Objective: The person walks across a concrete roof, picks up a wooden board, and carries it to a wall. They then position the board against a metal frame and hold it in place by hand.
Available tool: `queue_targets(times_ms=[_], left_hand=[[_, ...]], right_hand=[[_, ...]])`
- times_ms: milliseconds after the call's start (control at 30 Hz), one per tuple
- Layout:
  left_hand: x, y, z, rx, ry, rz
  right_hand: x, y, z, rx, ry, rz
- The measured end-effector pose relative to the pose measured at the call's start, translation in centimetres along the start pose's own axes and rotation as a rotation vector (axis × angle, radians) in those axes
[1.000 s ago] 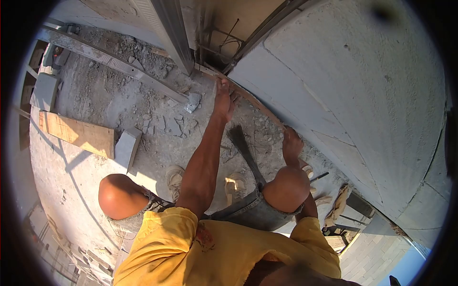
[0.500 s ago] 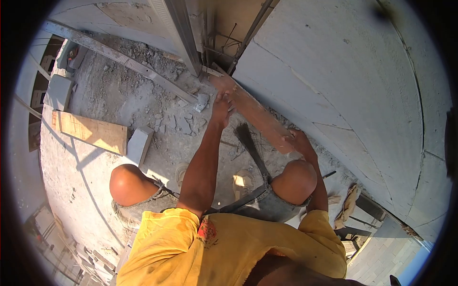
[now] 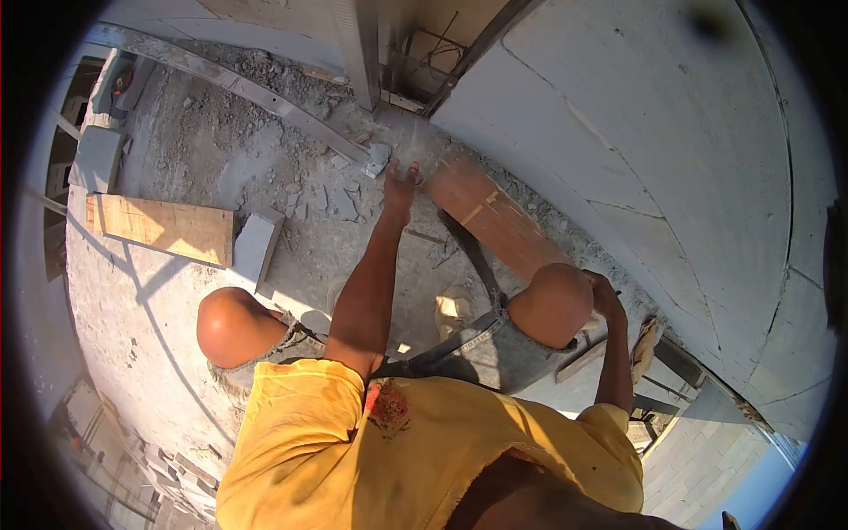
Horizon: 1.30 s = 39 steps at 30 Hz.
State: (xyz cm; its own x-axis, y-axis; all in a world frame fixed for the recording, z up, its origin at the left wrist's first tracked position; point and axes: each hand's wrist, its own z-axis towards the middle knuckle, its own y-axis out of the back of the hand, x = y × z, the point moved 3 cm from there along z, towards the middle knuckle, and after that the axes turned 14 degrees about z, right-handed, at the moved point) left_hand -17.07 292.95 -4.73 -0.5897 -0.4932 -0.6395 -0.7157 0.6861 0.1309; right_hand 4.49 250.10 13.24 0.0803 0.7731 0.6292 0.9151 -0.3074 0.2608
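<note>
A reddish-brown wooden board (image 3: 499,216) slants across the rubble-strewn floor, its far end blurred. My right hand (image 3: 605,296) is closed at the board's near end, beside my right knee; the knee hides part of the board and the fingertips. Off the board's far left corner, my left hand (image 3: 402,193) reaches forward with fingers apart and nothing in them. A dark brush-like thing (image 3: 473,247) lies partly under the board, near my shoe (image 3: 452,311).
A long metal bar (image 3: 238,88) lies across the debris, ending at a grey lump (image 3: 376,160). Left are a pale plank (image 3: 163,228) and a grey block (image 3: 258,247). A panel wall (image 3: 654,150) rises on the right; a metal post (image 3: 358,62) stands ahead.
The board has come back toward me and away from the post's foot. My left hand has let go of it. My right hand has drawn back and right, beside the knee.
</note>
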Motion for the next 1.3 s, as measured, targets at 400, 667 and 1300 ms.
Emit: queue_targets(times_ms=[400,667,1300], left_hand=[[-8.0,7.0,-6.0,0.243,-0.293,-0.033],[-10.2,6.0,-10.6,0.237,-0.437,0.125],[-10.8,7.2,-9.4,-0.027,-0.614,0.529]], right_hand=[[9.9,-5.9,12.0,0.237,0.100,-0.232],[32.0,-13.4,15.5,0.152,0.772,-0.347],[31.6,-19.5,17.2,0.011,1.009,-0.864]])
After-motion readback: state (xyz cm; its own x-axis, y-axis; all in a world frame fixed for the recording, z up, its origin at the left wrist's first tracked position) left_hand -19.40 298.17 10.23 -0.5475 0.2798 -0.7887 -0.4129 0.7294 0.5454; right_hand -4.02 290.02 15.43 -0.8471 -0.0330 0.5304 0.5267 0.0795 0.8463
